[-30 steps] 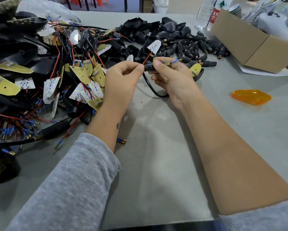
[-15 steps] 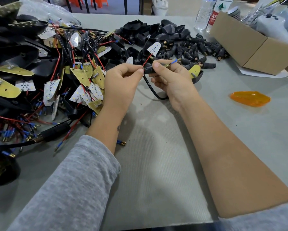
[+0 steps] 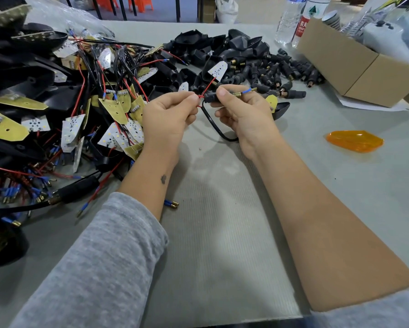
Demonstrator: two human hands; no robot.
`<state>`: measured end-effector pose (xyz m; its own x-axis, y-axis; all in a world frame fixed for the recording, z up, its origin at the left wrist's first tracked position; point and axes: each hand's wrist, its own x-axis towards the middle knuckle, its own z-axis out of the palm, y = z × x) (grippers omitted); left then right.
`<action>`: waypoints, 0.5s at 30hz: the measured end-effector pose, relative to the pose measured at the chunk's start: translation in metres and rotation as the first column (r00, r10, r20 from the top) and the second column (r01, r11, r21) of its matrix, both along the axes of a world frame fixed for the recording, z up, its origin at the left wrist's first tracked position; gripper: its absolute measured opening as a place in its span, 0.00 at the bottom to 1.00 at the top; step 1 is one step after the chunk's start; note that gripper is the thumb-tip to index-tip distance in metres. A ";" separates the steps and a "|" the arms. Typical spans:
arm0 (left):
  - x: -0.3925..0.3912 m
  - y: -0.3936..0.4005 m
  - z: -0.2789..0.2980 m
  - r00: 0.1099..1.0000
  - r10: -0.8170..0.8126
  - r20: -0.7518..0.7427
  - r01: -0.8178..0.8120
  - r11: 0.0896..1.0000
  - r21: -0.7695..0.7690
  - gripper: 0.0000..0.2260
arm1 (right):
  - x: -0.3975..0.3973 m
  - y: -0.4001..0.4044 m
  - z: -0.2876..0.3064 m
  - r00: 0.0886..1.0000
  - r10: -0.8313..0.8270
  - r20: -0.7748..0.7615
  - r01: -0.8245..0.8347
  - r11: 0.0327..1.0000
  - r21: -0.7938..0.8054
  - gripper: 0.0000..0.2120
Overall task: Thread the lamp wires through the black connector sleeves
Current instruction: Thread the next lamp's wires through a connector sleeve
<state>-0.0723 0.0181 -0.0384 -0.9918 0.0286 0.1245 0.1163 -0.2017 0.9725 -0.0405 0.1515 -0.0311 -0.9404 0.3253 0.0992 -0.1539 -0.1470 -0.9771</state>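
Fingers of the right hand clamp the black connector sleeve steady above the table, likely so the left hand, pinching the red wire, can feed it in.

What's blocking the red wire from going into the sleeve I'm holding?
Nothing visible. The left hand pinches the red wire right at the near end of the black sleeve, which the right hand grips. A blue-tipped wire already sticks out of the far end. Inside the sleeve cannot be seen.
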 end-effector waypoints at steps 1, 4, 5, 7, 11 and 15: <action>0.000 0.000 0.000 1.000 -0.008 0.018 0.008 1.000 0.014 0.02 | 0.000 0.000 0.000 1.000 0.001 -0.002 -0.001 1.000 -0.002 0.01; -0.001 -0.002 0.001 0.996 -0.027 0.080 0.024 0.999 0.047 0.03 | 0.001 0.001 0.001 1.000 0.001 -0.006 -0.001 1.000 -0.016 0.02; -0.001 -0.002 0.001 0.996 -0.032 0.089 0.028 0.998 0.051 0.04 | 0.002 0.001 0.001 1.000 0.004 -0.007 -0.004 1.000 -0.017 0.02; -0.001 -0.002 0.001 0.996 -0.042 0.083 0.039 0.999 0.037 0.05 | 0.002 0.001 0.001 1.000 0.020 -0.008 -0.020 1.000 -0.002 0.02; 0.002 -0.002 0.001 0.996 -0.068 0.051 0.068 0.998 0.014 0.09 | 0.002 0.000 0.000 0.999 0.035 -0.005 -0.034 0.999 0.020 0.02; 0.002 -0.002 0.002 0.996 -0.080 0.027 0.080 0.997 -0.009 0.09 | 0.002 0.001 0.001 1.000 0.013 -0.004 -0.013 1.000 -0.007 0.03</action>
